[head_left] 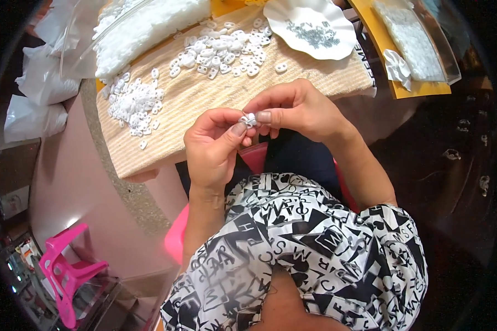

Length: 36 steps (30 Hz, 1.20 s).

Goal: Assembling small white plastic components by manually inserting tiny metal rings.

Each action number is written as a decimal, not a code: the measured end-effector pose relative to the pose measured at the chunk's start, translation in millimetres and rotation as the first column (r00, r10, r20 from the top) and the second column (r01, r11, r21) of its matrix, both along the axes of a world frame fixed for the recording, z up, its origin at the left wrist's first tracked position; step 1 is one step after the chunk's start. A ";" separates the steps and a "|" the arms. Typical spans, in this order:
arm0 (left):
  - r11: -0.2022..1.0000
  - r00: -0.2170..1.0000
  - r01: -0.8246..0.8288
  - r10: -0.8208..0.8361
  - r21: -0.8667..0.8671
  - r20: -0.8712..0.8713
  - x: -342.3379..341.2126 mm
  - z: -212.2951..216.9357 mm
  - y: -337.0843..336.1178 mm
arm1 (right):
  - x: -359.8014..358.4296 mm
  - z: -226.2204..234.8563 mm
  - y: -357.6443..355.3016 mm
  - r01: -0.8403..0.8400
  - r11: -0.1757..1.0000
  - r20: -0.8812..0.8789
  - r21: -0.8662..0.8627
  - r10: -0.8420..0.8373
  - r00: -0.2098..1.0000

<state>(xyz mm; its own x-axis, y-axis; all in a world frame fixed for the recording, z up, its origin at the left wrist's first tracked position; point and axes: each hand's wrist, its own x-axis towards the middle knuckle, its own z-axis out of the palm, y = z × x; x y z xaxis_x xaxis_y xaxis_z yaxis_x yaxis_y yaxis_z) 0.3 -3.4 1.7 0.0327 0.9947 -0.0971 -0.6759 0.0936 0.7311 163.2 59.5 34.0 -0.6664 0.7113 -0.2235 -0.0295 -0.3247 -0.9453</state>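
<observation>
Just in front of the table's near edge, both hands meet at a small white plastic piece [249, 119]. My left hand [212, 140] pinches it between thumb and forefinger. My right hand [298, 110] grips its other side the same way. The fingers cover much of the piece, so its exact form is hard to make out. Beyond the hands, a large pile of small white plastic pieces with holes [223, 49] lies on the beige striped cloth [204, 91]. Another pile of similar pieces [133, 102] is at the left.
A white wavy-rimmed dish [284, 14] at the far side holds small dark grey parts. Clear containers of white pieces [154, 36] [414, 41] stand far left and far right. A crumpled white scrap [397, 69] lies near the right one. A pink stool [66, 270] stands lower left.
</observation>
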 end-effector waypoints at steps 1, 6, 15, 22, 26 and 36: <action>1.000 0.999 0.003 -0.002 0.029 -0.036 0.1 -1.2 0.1 | 0.4 -0.6 0.7 0.003 1.000 -0.002 -0.001 -0.003 1.000; 0.999 1.000 0.021 -0.021 0.030 -0.011 0.0 -5.1 -0.4 | 3.6 -12.5 6.0 -0.028 0.989 -0.034 -0.147 0.024 0.999; 0.999 0.999 -0.008 0.010 -0.045 0.033 0.1 1.8 -1.9 | -1.1 -6.4 -0.8 0.088 0.987 -0.134 -0.136 -0.106 0.985; 0.994 0.997 -0.067 0.064 -0.084 -0.038 2.4 5.6 -3.7 | 2.5 -11.8 0.6 0.129 0.991 -0.083 -0.046 -0.133 0.988; 0.993 0.996 -0.070 0.064 -0.097 -0.065 3.5 6.1 -4.0 | 2.6 -9.1 -0.3 0.138 0.988 -0.115 -0.071 -0.145 0.983; 0.993 0.992 -0.084 0.075 -0.086 -0.103 4.8 6.0 -5.1 | -1.0 -1.1 -5.1 0.145 0.989 -0.072 0.019 -0.143 0.987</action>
<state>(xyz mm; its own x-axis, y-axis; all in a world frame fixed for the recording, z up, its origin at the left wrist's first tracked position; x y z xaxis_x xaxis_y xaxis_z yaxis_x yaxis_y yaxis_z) 5.0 -8.5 7.7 -0.0602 0.9808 -0.1853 -0.6080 0.1112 0.7861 162.2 54.3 32.9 -0.5698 0.8058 -0.1613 -0.1410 -0.2891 -0.9469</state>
